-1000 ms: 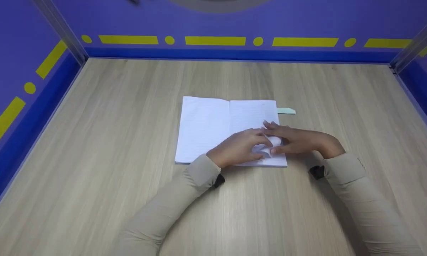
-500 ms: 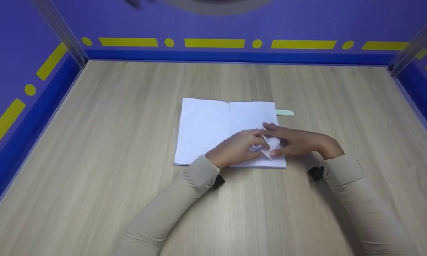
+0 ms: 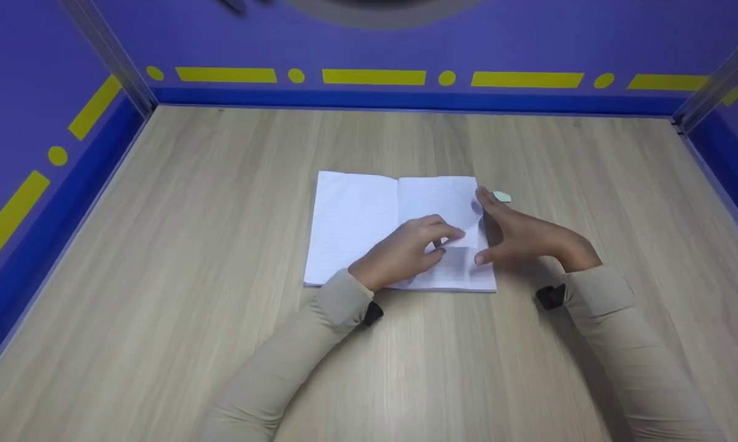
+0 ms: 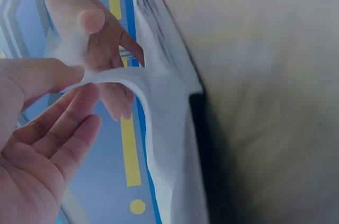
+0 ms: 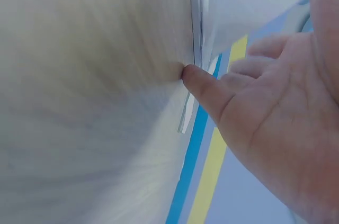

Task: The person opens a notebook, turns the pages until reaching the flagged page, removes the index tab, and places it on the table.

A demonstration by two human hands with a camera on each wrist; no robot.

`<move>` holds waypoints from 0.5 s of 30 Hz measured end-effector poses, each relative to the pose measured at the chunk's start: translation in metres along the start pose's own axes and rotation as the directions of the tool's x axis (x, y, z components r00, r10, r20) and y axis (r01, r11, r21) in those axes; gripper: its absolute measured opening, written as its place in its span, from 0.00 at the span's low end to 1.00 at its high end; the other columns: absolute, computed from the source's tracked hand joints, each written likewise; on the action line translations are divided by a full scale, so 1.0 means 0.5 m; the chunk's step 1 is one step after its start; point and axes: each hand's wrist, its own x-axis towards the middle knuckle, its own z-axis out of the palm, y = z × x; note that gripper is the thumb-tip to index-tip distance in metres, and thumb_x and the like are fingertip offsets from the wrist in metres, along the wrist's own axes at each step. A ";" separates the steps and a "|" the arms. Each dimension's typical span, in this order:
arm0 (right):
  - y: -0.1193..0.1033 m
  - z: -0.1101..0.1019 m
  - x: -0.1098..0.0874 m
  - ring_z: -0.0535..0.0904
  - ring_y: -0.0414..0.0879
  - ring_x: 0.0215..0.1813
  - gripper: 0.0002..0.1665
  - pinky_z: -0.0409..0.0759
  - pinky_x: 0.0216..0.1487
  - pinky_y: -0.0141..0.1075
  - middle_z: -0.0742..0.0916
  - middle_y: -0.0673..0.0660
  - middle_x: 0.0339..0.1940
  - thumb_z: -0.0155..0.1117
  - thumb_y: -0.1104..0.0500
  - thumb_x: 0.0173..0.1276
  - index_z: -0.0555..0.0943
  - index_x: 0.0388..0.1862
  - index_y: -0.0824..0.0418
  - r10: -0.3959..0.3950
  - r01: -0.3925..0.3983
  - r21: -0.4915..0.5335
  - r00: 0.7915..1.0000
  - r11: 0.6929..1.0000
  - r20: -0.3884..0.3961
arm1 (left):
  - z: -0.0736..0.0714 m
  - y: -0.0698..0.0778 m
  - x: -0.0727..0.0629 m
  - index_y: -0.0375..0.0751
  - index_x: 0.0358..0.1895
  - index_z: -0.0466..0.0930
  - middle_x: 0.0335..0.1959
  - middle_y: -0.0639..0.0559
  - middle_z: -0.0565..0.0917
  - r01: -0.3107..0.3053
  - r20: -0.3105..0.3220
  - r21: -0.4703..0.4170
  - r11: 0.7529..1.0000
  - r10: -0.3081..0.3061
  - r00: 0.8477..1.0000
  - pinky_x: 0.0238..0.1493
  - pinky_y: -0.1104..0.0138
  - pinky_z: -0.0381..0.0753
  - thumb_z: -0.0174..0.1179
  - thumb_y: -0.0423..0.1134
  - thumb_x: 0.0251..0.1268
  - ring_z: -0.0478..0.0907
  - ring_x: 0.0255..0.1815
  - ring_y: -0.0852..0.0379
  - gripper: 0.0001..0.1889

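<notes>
From here I see a white, faintly ruled notebook [image 3: 358,224], pale-green tab [image 3: 502,197], beige sleeves [image 3: 642,350], wood-grained counter [image 3: 178,258] and yellow-dashed purple wall [image 3: 369,49].

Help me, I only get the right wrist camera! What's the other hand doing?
Observer: In the left wrist view, the left hand is pinching a page between thumb and finger.
Operator: Ooh! Is the book all the way open?
Observer: Yes, the head view shows the notebook lying open on the table, with pages on both sides of its middle fold.
Operator: And what's on the person's arms?
Observer: Beige sleeves, with cuffs ending at the wrists.
</notes>
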 end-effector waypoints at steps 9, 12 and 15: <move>0.004 0.001 0.004 0.34 0.59 0.80 0.76 0.42 0.76 0.56 0.38 0.67 0.78 0.75 0.42 0.53 0.28 0.76 0.68 0.028 -0.027 0.020 0.999 0.999 -0.030 | -0.030 0.001 -0.006 0.37 0.63 0.74 0.49 0.45 0.82 0.024 -0.155 -0.095 0.995 -0.039 0.987 0.52 0.63 0.80 0.54 0.24 0.63 0.80 0.46 0.55 0.23; 0.005 0.001 0.002 0.35 0.59 0.80 0.75 0.42 0.76 0.56 0.39 0.67 0.79 0.74 0.42 0.53 0.30 0.76 0.69 0.026 -0.026 0.018 0.999 1.000 -0.020 | -0.044 -0.001 -0.009 0.36 0.62 0.74 0.52 0.45 0.82 0.025 -0.205 -0.097 0.995 -0.044 0.978 0.51 0.65 0.80 0.54 0.25 0.64 0.80 0.47 0.54 0.22; 0.007 0.004 0.001 0.36 0.59 0.80 0.74 0.43 0.76 0.56 0.41 0.67 0.79 0.73 0.41 0.53 0.33 0.76 0.69 0.015 -0.015 0.001 1.000 1.000 -0.008 | -0.057 -0.004 -0.012 0.36 0.61 0.75 0.54 0.45 0.82 0.028 -0.248 -0.101 0.995 -0.052 0.967 0.49 0.66 0.79 0.54 0.26 0.64 0.79 0.46 0.56 0.21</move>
